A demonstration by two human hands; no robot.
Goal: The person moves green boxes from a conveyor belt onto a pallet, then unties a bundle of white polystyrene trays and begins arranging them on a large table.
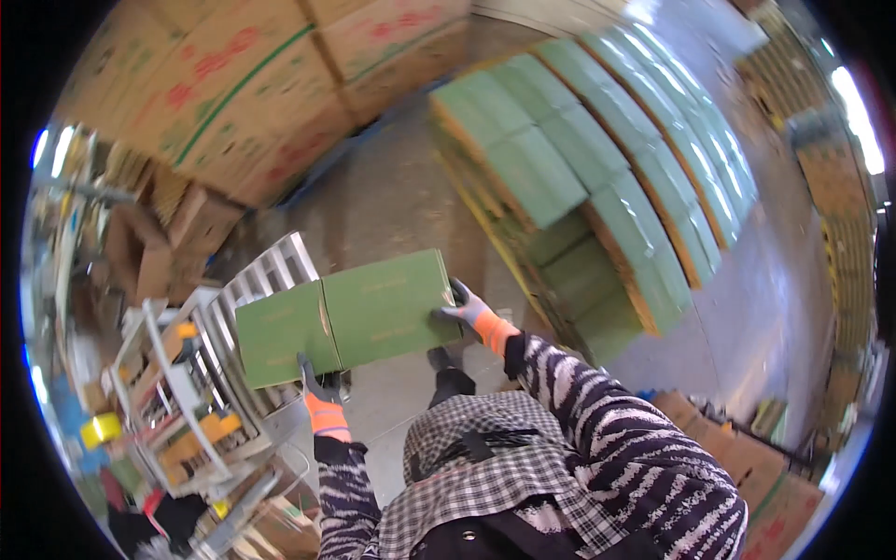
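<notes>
Both my hands, in grey and orange work gloves, hold up a flat green cardboard piece (pixel 388 308) with a fold or seam across it; whether it is one carton or a stack is not plain. My left hand (pixel 322 392) grips its near edge, left of the seam. On its right end is my right hand (pixel 458 308), with the thumb on top. The fingers beneath are hidden. To the right, stacks of green flattened cartons (pixel 609 161) lie on a yellowish pallet (pixel 490 231).
Large brown cartons (pixel 245 84) with a green strap stand at the upper left. A metal roller conveyor (pixel 259 280) and a white-framed machine (pixel 185 392) are at the left. Brown cartons (pixel 735 448) lie behind my right arm. More stacked cardboard (pixel 850 266) lines the far right.
</notes>
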